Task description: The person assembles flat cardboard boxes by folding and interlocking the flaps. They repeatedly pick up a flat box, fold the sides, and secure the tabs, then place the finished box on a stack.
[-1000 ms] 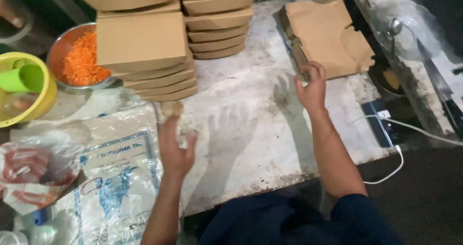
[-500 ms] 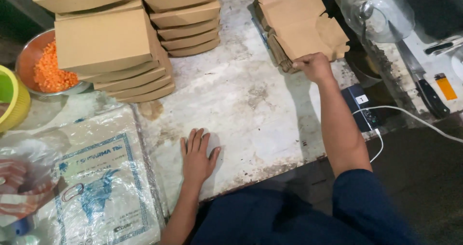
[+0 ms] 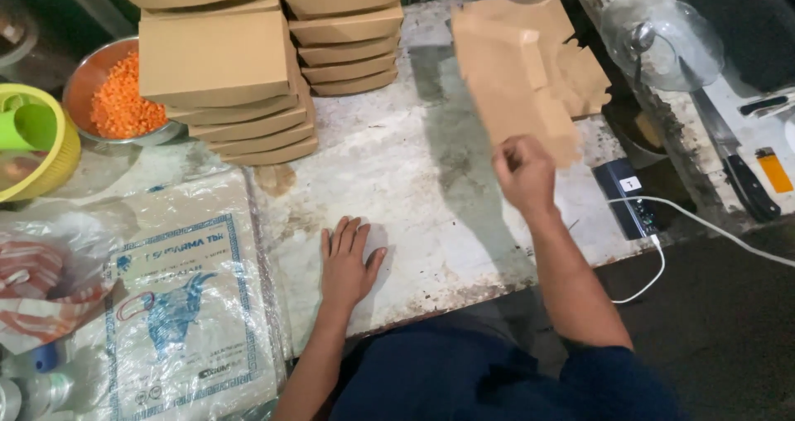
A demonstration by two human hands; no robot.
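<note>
My right hand (image 3: 524, 173) is raised above the worn white tabletop (image 3: 431, 181) and grips a flat, unfolded brown cardboard box blank (image 3: 509, 90) by its lower edge. More brown blanks (image 3: 580, 73) lie in a pile behind it at the table's far right. My left hand (image 3: 348, 264) rests flat on the table near its front edge, fingers spread, holding nothing. Two stacks of folded brown cardboard boxes (image 3: 224, 81) (image 3: 344, 32) stand at the back of the table.
A metal bowl of shredded orange vegetable (image 3: 116, 98) and a yellow bowl (image 3: 41, 139) sit at the left. A printed clear plastic bag (image 3: 178, 305) lies left of my left hand. A dark power bank with white cable (image 3: 625, 197), a glass lid (image 3: 662, 48) and a knife (image 3: 741, 181) are at the right.
My right hand took a cardboard blank from the pile at the right and lifted it off toward me. My left hand came back from the box stacks and settled flat on the table.
</note>
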